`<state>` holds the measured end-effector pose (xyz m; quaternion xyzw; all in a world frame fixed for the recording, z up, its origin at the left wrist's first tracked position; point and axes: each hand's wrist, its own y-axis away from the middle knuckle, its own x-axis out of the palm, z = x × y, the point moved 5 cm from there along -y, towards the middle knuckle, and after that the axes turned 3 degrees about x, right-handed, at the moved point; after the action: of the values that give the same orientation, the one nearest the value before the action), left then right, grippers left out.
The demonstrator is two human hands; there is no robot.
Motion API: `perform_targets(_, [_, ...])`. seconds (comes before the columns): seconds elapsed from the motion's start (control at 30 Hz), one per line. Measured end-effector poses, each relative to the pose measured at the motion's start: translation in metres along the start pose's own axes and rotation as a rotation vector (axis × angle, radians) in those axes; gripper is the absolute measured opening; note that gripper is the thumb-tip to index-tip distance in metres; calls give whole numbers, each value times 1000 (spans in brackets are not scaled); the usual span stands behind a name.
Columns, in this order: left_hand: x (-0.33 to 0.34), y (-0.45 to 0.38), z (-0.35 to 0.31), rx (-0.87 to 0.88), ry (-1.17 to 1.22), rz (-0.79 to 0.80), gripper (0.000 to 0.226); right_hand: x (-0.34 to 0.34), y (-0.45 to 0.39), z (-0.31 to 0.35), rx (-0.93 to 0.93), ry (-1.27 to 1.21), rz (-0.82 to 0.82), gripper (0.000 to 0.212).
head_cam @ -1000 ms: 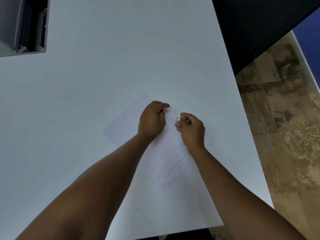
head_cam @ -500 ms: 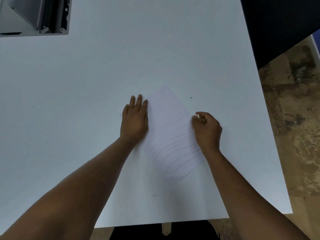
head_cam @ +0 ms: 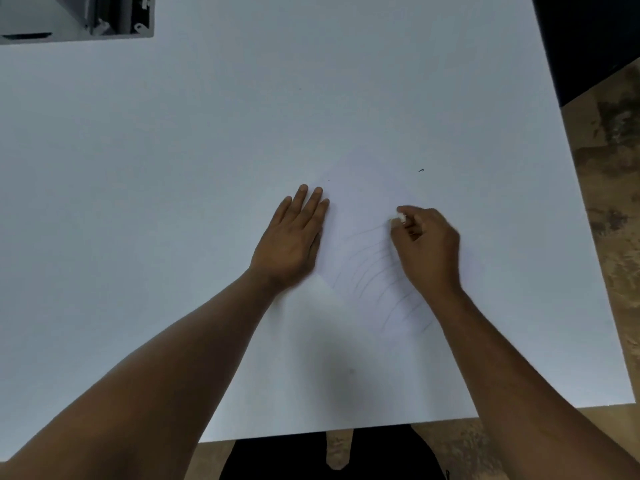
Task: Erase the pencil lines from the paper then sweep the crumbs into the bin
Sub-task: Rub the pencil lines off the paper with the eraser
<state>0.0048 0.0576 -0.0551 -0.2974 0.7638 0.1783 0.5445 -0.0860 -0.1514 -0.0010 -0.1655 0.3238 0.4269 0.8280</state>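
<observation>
A white sheet of paper point(head_cam: 360, 202) lies turned like a diamond on the white table point(head_cam: 173, 168), with several curved pencil lines point(head_cam: 370, 268) across its lower half. My left hand point(head_cam: 294, 237) lies flat with straight fingers on the paper's left edge. My right hand point(head_cam: 427, 247) pinches a small white eraser point(head_cam: 401, 217) and holds its tip on the paper at the topmost line. A dark crumb point(head_cam: 421, 170) sits on the table beyond the paper's right corner.
A grey bin point(head_cam: 114, 26) stands at the far left corner of the table. The table's right edge point(head_cam: 588, 216) drops to a mottled brown floor. The near edge runs just in front of my body.
My left hand went from curled on the paper's top to flat on its left edge. My right hand with the eraser has moved left onto the lined area.
</observation>
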Motion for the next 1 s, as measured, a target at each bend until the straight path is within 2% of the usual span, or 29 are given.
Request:
perform_targets(0.17, [-2,1,-7,-58,1,11,58,42,32,31,-333,80,224,13])
perform_targets(0.27, [8,4,4,-78,-9,40,59,70,39,31,-415,156,321,14])
perform_targets(0.4, [6,2,-1,-47,-41,51,59,71,34,30,-478,222,323,17])
perform_targets(0.53, [6,1,0,-49,-57,65,59,55,10,21,-385,268,123,15])
perform_targets(0.6, [7,1,0,-55,-64,64,59,49,6,17,-335,241,81,14])
perform_targets(0.83, [5,1,0,-65,-74,70,59,66,28,27,-398,252,179,19])
perform_targets(1.0, [3,0,-2,-59,-78,64,59,69,54,35,-533,294,381,23])
